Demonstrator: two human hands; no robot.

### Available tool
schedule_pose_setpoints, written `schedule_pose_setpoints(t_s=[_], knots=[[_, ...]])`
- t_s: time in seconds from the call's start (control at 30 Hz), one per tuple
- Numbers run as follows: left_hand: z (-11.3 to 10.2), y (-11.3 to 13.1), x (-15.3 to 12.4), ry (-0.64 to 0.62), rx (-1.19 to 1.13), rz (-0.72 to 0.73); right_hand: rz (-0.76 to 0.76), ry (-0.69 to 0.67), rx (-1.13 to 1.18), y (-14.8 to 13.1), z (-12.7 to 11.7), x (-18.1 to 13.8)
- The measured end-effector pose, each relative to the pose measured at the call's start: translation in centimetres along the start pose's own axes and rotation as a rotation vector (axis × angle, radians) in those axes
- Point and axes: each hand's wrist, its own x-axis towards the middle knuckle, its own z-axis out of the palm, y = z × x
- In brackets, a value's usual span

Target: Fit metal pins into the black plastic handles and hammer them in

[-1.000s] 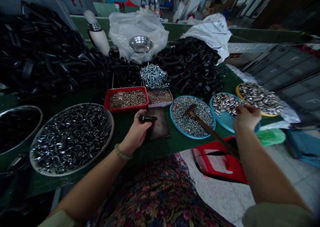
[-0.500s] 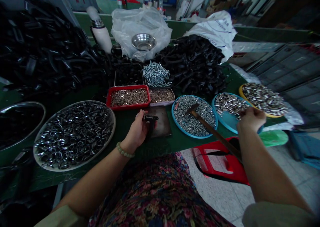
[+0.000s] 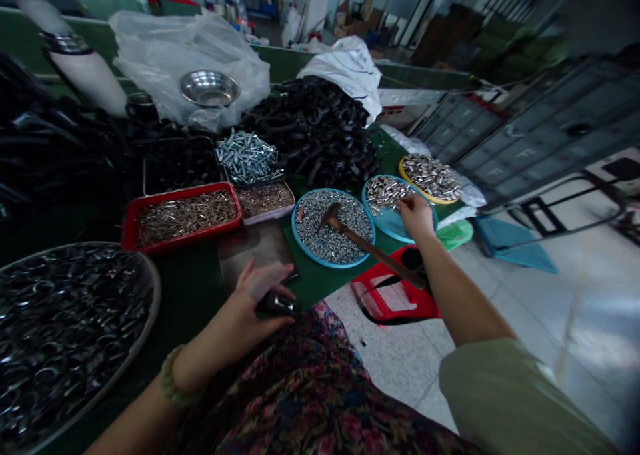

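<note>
My left hand point(image 3: 250, 305) is over the near edge of the bench, fingers stretched forward and thumb apart. A black part point(image 3: 277, 303) with a shiny end lies between its fingers and thumb; my hand hides the rest of it. At the right, my right hand point(image 3: 419, 216) reaches into a blue tray point(image 3: 397, 229) with its fingertips pinched together at the edge of a pile of short metal sleeves point(image 3: 385, 191). Whatever is between those fingertips is too small to make out. A dark metal plate point(image 3: 257, 248) lies just beyond my left hand.
A hammer point(image 3: 360, 241) rests across a blue-rimmed tray of nuts point(image 3: 333, 245). Farther left are a red tray of pins point(image 3: 187, 218) and a big tray of metal rings point(image 3: 65, 335). Behind stand silver screws point(image 3: 247, 156), a black parts heap point(image 3: 320, 131) and a yellow tray point(image 3: 440, 198).
The view has swung to the right. My left hand has come nearer to me, its fingers have spread, and the black part has turned. My right hand stays at the sleeves in the blue tray.
</note>
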Motion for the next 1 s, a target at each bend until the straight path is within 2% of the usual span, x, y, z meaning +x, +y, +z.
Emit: schedule_pose_setpoints(t_s=[0.07,0.13,0.23,0.37,0.53,0.77,0.9,1.0], knots=[[0.6,0.7,-0.9,-0.171,0.011,0.021,0.101,-0.015,0.113,0.1,0.0,-0.1],[1.2,1.2,-1.5,-0.191,-0.119,-0.041,0.154,0.0,0.171,0.2,0.2,-0.2],[1.6,1.5,-1.7,-0.083,-0.27,-0.099,0.219,0.023,0.261,0.1,0.4,-0.4],[1.4,1.8,-1.4,0.033,-0.252,-0.068,0.281,0.015,0.327,-0.2,0.0,-0.5],[1.3,2.1,-1.5,0.072,-0.244,-0.071,0.382,-0.023,0.348,-0.3,-1.1,-0.6],[1.3,2.2,-1.2,0.144,-0.279,-0.086,0.675,-0.18,0.544,-0.6,-1.1,-1.0],[1.2,2.0,-0.9,0.226,-0.295,-0.101,0.682,-0.208,0.703,-2.5,-1.4,-1.4],[1.2,1.6,-0.2,0.282,-0.269,-0.097,0.612,-0.241,0.809,-5.9,-0.8,-3.7]])
